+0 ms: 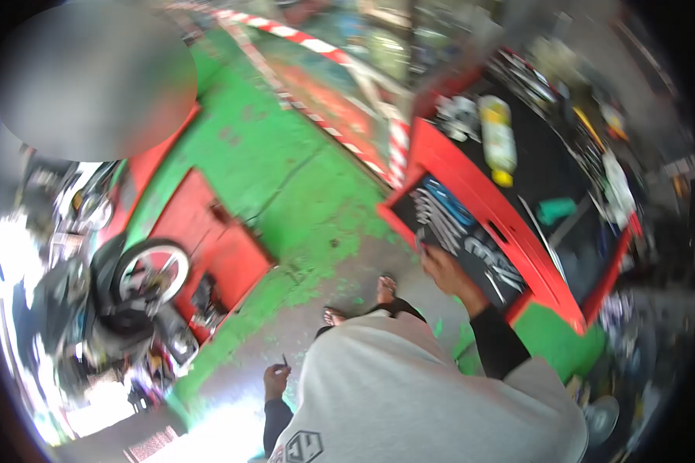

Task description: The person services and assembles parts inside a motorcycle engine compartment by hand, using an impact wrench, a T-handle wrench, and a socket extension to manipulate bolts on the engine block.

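My right hand (442, 268) is over the left part of an open tool drawer (471, 251), fingers pinched together. A small greyish tip shows at those fingers, too blurred to name. Inside the drawer lie rows of silver wrenches (439, 224), blue-handled tools (449, 202) and more metal tools (496, 258) on a dark liner. Low beside my body, my left hand (277, 380) is closed on a thin dark object (285, 360), whose kind I cannot make out.
The red tool cabinet (502, 212) carries a white bottle with yellow ends (498, 139), a green cloth-like item (556, 210) and loose tools. A motorcycle wheel (153, 274) stands by a red platform (224, 258) at left. Red-white striped rails (286, 32) cross behind.
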`<state>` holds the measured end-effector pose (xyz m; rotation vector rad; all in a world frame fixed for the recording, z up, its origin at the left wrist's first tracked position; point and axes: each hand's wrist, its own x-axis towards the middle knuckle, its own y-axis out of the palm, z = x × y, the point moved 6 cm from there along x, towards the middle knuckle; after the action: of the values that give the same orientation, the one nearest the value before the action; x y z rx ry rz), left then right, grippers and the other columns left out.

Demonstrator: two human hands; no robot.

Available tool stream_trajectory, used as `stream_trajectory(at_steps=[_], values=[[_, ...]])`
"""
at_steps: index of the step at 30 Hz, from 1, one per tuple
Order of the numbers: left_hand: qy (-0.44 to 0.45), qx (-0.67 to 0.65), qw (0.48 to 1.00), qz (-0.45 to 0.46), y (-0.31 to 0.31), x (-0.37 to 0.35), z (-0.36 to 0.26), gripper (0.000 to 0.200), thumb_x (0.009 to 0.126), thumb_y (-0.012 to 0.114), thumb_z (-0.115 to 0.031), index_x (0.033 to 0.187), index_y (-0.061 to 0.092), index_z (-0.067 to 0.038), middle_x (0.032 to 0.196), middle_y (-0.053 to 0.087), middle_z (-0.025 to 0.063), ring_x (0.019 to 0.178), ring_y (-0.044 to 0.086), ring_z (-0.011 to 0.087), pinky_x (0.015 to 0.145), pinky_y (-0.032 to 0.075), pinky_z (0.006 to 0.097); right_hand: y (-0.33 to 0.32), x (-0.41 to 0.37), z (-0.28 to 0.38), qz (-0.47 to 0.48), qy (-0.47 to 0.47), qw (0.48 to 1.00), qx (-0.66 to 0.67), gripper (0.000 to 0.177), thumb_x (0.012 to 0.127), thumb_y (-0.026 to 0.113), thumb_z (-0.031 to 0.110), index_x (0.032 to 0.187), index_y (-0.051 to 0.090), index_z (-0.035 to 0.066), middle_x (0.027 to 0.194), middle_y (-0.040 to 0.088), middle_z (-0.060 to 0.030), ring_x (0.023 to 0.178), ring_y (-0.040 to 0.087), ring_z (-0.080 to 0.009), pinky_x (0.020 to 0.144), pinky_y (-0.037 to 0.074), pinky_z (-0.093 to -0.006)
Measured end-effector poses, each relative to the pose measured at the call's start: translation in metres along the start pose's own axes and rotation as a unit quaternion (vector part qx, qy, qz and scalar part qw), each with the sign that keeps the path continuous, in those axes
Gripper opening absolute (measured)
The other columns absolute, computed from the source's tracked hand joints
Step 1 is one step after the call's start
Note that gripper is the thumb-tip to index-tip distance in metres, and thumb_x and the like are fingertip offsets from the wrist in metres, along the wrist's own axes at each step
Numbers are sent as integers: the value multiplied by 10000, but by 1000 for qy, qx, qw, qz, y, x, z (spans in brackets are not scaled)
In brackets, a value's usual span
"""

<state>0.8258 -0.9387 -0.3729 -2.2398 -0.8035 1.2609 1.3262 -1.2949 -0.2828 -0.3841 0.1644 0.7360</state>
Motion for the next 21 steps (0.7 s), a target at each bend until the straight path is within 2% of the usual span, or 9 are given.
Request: stream_trajectory(at_steps=[1, 2, 3, 4, 7, 13, 15, 18, 21], values=[[-2, 15, 999, -28, 7, 20, 49, 284, 764, 789, -248, 934, 743, -26, 881, 719, 153, 855, 672, 272, 772, 515, 380, 32, 1, -49, 92, 11, 995, 37, 245, 1000, 539, 227, 976, 566, -16, 749, 551, -74, 702, 531, -163, 618, 442, -382], [-10, 4, 1000, -22, 6, 16, 47, 314, 753, 793, -285, 933, 743, -32, 952, 711, 198, 985, 655, 326, 880, 492, 410, 50, -4, -55, 123, 8, 991, 60, 274, 993, 544, 276, 935, 565, 9, 721, 519, -49, 680, 513, -165, 595, 422, -341], [67, 61, 993, -74, 0, 9, 29, 321, 761, 788, -318, 919, 744, -42, 965, 704, 207, 980, 655, 342, 878, 500, 424, 63, -4, -83, 195, 134, 970, 56, 321, 990, 523, 339, 873, 565, 43, 689, 508, -20, 610, 491, -135, 530, 383, -293], [64, 69, 992, -78, -6, 0, 13, 332, 770, 780, -339, 933, 742, -52, 996, 690, 212, 996, 643, 371, 892, 500, 436, 72, -3, -106, 161, 230, 949, 147, 337, 987, 496, 378, 798, 536, 103, 632, 484, 12, 511, 444, -107, 458, 326, -268], [39, 44, 990, -125, -16, -23, 0, 349, 790, 711, -348, 967, 733, -48, 1011, 679, 206, 1015, 635, 373, 904, 502, 439, 59, 14, -138, 105, 296, 928, 199, 286, 966, 470, 392, 780, 493, 176, 555, 399, 32, 433, 393, -113, 405, 311, -283], [-78, -40, 984, -154, 1, -85, 76, 363, 797, 659, -362, 952, 738, -43, 956, 714, 179, 939, 678, 345, 856, 525, 442, 29, 50, -184, 149, 296, 930, 161, 196, 927, 504, 305, 830, 539, 138, 608, 503, -32, 482, 478, -174, 424, 387, -360], [-112, 1, 987, -118, 22, -107, 121, 346, 790, 656, -362, 925, 743, -55, 936, 724, 157, 915, 690, 332, 832, 535, 434, 27, 60, -184, 121, 301, 940, 102, 185, 918, 510, 285, 840, 557, 125, 634, 527, -55, 519, 507, -209, 456, 407, -382], [-197, -71, 972, -108, 55, -145, 186, 348, 774, 669, -383, 914, 753, -76, 927, 726, 151, 913, 695, 316, 825, 541, 410, 41, 70, -176, 92, 280, 953, -62, 172, 905, 518, 256, 855, 585, 105, 672, 563, -88, 574, 551, -260, 503, 438, -417], [-248, -139, 951, -117, 72, -176, 238, 342, 762, 688, -376, 918, 761, -80, 928, 731, 148, 906, 702, 302, 829, 542, 399, 87, 92, -163, 139, 124, 916, -354, 167, 893, 527, 227, 870, 613, 86, 709, 599, -122, 630, 595, -312, 550, 468, -451]])
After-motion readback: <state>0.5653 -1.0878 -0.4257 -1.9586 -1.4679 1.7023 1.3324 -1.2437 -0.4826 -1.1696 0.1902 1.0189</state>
